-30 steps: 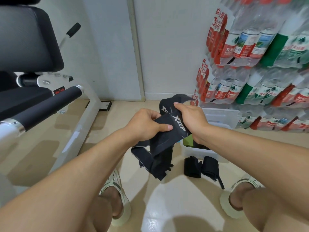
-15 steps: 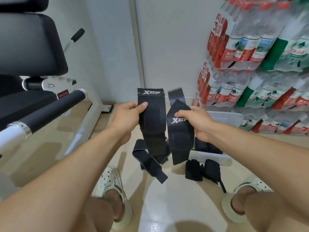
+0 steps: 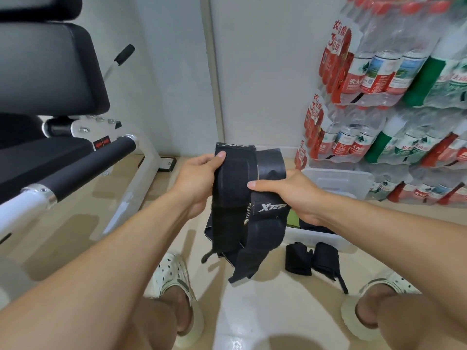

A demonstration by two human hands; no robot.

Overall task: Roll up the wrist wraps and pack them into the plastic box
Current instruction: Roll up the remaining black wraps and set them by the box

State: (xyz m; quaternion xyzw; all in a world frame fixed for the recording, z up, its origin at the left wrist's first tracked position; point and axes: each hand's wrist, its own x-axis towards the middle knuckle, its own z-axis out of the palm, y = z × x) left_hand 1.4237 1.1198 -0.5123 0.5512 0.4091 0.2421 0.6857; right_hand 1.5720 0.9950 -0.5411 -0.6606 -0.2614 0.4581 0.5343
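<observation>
I hold two black wrist wraps upright side by side above the floor. My left hand [image 3: 199, 176] grips the left wrap [image 3: 231, 188], thumb on its front near the top. My right hand [image 3: 290, 193] grips the right wrap [image 3: 269, 223], which bears a white logo and hangs down in a loose tail; its thumb reaches across onto the left wrap. Two rolled black wraps [image 3: 310, 257] lie on the floor in front of the clear plastic box [image 3: 338, 181]. The box holds something dark and something green, partly hidden behind my right hand.
A gym machine with black pads and a white frame [image 3: 141, 173] fills the left side. Shrink-wrapped packs of water bottles [image 3: 379, 97] are stacked at the right, behind the box. My feet in white clogs [image 3: 177, 284] stand on the tiled floor below.
The two wraps, held apart half a second ago, have come together and now touch. A second ago both hands were clutching them bunched in one bundle.
</observation>
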